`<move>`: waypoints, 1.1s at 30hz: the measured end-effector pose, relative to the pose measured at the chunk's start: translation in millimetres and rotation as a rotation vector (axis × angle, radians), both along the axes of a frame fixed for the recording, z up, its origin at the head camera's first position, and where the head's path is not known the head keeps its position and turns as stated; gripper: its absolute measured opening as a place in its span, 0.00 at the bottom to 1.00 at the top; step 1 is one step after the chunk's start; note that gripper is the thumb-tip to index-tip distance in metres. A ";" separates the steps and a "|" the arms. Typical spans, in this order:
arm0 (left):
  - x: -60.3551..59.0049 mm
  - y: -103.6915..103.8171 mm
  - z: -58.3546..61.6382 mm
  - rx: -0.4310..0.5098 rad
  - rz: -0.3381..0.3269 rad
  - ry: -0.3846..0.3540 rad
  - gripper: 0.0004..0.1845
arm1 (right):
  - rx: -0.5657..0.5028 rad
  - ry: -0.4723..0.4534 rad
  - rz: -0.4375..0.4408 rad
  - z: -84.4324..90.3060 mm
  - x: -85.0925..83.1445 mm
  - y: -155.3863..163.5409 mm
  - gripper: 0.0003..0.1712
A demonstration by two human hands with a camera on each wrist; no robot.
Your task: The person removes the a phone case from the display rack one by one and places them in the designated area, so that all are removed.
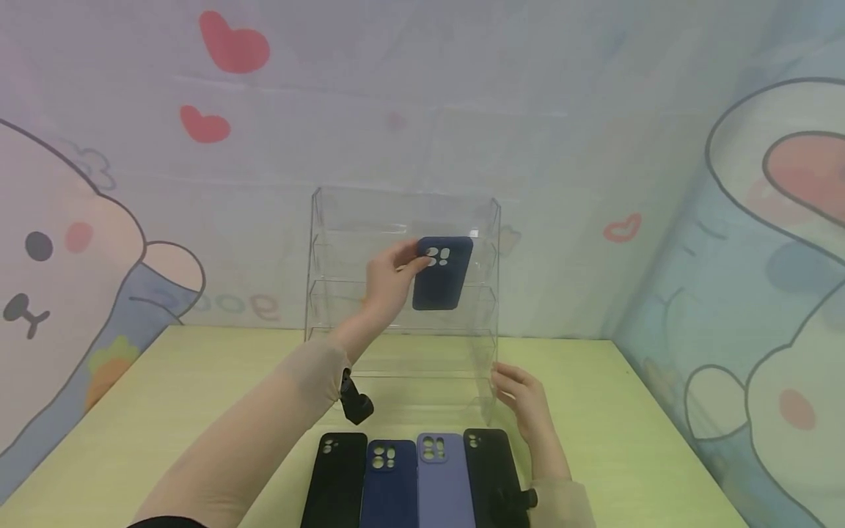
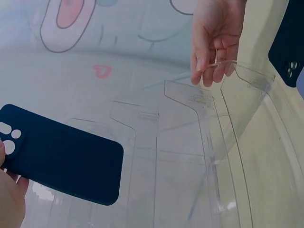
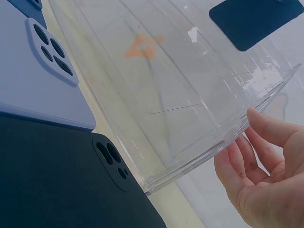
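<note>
I see a pale green table and on it a clear acrylic stepped display rack, standing upright near the wall. The left hand pinches a dark navy silicone phone case at its camera-hole end — the case is up against the rack's upper shelves. The right hand rests with relaxed, almost straight fingers on the rack's lower right edge. Four more cases lie in a row before the rack — black, navy, lavender, black.

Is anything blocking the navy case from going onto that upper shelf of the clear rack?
Nothing visible does. The left hand holds the navy case right at the clear rack's upper tiers, which look empty. The right hand touches only the rack's lower right corner.
</note>
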State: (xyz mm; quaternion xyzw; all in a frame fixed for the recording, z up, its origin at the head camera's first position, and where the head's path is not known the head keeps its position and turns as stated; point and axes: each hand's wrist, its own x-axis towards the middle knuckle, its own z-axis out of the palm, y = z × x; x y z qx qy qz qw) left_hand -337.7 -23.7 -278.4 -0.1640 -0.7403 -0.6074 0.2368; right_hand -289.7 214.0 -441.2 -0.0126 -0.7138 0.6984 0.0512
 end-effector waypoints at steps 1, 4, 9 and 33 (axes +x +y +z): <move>2.4 -1.1 0.0 0.013 0.006 0.015 0.18 | -0.002 -0.002 -0.004 -0.3 -0.3 -0.2 0.24; 9.3 -4.8 1.2 0.067 0.010 0.052 0.18 | -0.005 -0.007 -0.012 -1.0 -0.9 -0.5 0.24; 17.5 -14.6 1.4 0.127 0.019 0.086 0.18 | -0.008 -0.009 -0.016 -0.5 -1.3 -0.7 0.24; 45.7 -68.0 -25.3 0.209 -0.005 -0.106 0.19 | -0.004 -0.005 -0.007 -2.1 -3.4 1.5 0.24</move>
